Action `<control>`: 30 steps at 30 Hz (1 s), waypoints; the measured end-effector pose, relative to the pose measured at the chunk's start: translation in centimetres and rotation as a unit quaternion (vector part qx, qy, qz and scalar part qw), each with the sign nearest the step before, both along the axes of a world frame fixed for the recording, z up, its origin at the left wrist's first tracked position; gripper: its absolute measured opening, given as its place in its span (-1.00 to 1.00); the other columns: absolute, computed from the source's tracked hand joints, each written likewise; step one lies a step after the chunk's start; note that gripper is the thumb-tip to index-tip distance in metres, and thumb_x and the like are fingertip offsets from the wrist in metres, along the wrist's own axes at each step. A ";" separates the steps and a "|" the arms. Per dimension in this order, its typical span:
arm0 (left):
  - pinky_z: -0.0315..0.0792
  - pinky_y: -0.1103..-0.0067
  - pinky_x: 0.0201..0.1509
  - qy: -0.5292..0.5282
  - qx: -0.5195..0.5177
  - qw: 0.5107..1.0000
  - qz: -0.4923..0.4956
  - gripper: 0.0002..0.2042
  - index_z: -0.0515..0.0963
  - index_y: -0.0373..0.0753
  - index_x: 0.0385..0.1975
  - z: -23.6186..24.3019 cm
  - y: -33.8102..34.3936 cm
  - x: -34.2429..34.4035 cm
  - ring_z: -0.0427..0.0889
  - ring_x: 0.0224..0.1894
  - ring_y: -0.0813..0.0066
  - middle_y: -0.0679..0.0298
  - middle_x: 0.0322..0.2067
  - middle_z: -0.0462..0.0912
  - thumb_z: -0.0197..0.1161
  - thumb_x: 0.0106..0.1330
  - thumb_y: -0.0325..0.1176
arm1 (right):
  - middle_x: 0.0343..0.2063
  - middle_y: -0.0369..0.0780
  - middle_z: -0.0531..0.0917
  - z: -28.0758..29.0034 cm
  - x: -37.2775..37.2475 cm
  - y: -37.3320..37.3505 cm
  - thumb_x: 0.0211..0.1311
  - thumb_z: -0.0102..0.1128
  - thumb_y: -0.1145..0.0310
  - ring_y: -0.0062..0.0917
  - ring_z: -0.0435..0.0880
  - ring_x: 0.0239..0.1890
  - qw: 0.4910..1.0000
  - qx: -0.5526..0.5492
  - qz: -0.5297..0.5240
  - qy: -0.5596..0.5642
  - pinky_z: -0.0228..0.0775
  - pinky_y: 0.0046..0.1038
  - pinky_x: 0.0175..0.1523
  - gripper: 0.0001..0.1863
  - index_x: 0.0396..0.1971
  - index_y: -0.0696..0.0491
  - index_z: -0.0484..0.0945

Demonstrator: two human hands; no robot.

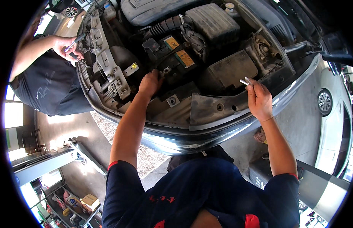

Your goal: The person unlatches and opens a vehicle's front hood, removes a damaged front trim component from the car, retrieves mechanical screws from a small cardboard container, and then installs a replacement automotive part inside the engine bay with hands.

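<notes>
A car's open engine bay lies before me, with a black battery (176, 57) that carries a yellow-orange label. My left hand (150, 83) reaches down beside the battery's near end, next to a metal terminal clamp (167, 70). Its fingers are bent together and their tips are partly hidden, so what they grip cannot be made out. Above the bay's right front edge, my right hand (259, 99) is closed on a short silver metal tool (244, 81), whose shiny ends stick out past the thumb and fingers. The tool's exact kind does not show.
At the left, another person's hand (64, 46) holds a dark-handled tool over the car's front. A dark air filter box (213, 23) and a flat black cover (233, 70) flank the battery. A white car (332, 125) stands right; a shelf cart (66, 201) sits lower left.
</notes>
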State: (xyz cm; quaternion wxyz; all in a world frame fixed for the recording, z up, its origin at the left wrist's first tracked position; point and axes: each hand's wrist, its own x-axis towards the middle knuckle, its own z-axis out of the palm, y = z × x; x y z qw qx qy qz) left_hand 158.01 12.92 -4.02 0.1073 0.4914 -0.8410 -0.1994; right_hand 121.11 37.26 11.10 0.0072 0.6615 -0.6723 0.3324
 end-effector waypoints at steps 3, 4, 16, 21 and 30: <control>0.53 0.09 0.06 -0.003 0.007 1.000 0.000 -0.65 0.50 -0.33 -0.04 -0.1 -0.1 0.0 0.64 -0.01 -0.24 -0.18 -0.14 0.68 0.32 0.37 -0.19 | -0.27 -0.07 0.74 0.0 0.0 -0.1 0.45 0.18 0.41 -0.08 0.72 -0.26 1.000 -0.009 0.007 0.009 0.59 -0.22 -0.18 -0.82 -0.06 0.11 0.64; 0.55 0.09 0.05 -0.008 -0.002 1.000 -0.002 -0.63 0.48 -0.32 -0.03 -0.2 -0.2 0.1 0.66 -0.03 -0.22 -0.17 -0.15 0.69 0.33 0.36 -0.17 | -0.27 -0.07 0.74 0.0 0.0 -0.1 0.45 0.18 0.41 -0.08 0.72 -0.25 1.000 -0.010 0.007 0.010 0.59 -0.22 -0.18 -0.82 -0.06 0.11 0.64; 0.53 0.08 0.04 -0.010 0.016 1.000 -0.025 -0.66 0.49 -0.26 0.02 0.1 0.0 -0.5 0.64 -0.03 -0.25 -0.19 -0.15 0.67 0.31 0.35 -0.24 | -0.28 -0.07 0.73 0.0 0.1 -0.3 0.45 0.17 0.41 -0.09 0.72 -0.25 1.000 -0.004 0.007 0.011 0.58 -0.23 -0.18 -0.82 -0.06 0.11 0.65; 0.60 0.10 0.01 -0.039 -0.003 0.997 -0.070 -0.65 0.47 -0.27 -0.01 0.6 0.0 -0.9 0.69 -0.06 -0.18 -0.12 -0.16 0.70 0.32 0.37 -0.18 | -0.28 -0.07 0.73 0.0 0.0 -0.2 0.45 0.17 0.41 -0.09 0.72 -0.26 1.000 0.012 0.001 0.015 0.58 -0.22 -0.18 -0.82 -0.06 0.11 0.65; 0.57 0.14 0.07 -0.102 0.060 0.991 -0.070 -0.68 0.55 -0.21 0.06 1.2 -0.1 -2.0 0.67 0.04 -0.17 -0.09 -0.09 0.71 0.20 0.43 -0.19 | -0.23 -0.06 0.75 0.1 0.2 -0.4 0.45 0.17 0.42 -0.08 0.73 -0.22 1.000 0.006 0.010 0.012 0.59 -0.22 -0.14 -0.82 -0.05 0.12 0.65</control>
